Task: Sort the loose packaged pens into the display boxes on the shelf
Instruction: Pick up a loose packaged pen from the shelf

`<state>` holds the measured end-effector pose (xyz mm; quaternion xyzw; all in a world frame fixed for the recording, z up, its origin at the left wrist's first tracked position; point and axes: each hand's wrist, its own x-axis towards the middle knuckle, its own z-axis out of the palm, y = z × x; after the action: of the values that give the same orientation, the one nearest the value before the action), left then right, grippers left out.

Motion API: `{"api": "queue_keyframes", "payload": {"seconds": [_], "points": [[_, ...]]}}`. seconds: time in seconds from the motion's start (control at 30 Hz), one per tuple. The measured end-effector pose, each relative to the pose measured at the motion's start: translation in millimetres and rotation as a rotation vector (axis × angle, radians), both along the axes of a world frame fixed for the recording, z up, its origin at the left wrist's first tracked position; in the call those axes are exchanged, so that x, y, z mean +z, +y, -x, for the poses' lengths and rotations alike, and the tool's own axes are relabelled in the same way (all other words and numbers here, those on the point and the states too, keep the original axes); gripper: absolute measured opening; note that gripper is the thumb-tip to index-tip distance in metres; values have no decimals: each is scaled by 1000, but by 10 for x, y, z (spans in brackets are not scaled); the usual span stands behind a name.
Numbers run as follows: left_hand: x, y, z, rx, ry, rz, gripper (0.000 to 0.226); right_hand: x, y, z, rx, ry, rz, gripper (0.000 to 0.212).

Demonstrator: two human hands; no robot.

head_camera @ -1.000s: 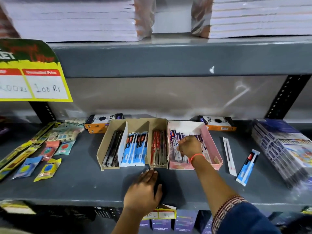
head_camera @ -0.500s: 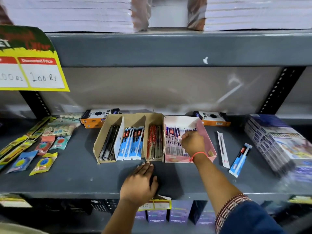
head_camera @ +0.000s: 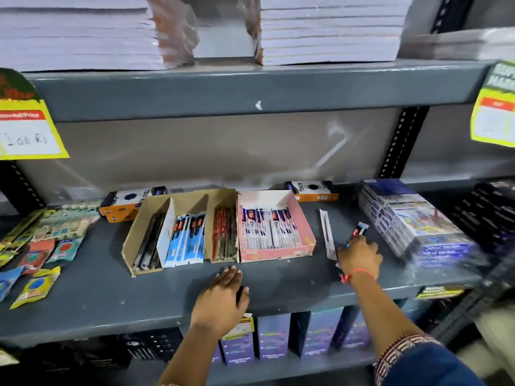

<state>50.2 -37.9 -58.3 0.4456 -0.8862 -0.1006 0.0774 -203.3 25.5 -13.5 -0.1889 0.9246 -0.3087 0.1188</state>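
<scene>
Then, right of centre in the frame, the right hand [head_camera: 359, 257] had its fingers closed on the blue packaged pen [head_camera: 358, 233] lying on the grey shelf [head_camera: 97, 296]. A white packaged pen [head_camera: 326, 234] lay just left of it, beside the pink display box [head_camera: 278, 253]. The left hand [head_camera: 221, 298] rested flat, fingers spread, near the shelf's front edge, on bare shelf below the brown divided box [head_camera: 133, 240]. Stacked purple packs [head_camera: 412, 218] crowded the right.
</scene>
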Motion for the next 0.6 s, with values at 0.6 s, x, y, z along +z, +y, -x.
{"api": "queue_keyframes", "payload": {"seconds": [0.6], "points": [[-86,-113,17,-34,-36,16,65,-48,-131,461,-90,-308,60,30]]}}
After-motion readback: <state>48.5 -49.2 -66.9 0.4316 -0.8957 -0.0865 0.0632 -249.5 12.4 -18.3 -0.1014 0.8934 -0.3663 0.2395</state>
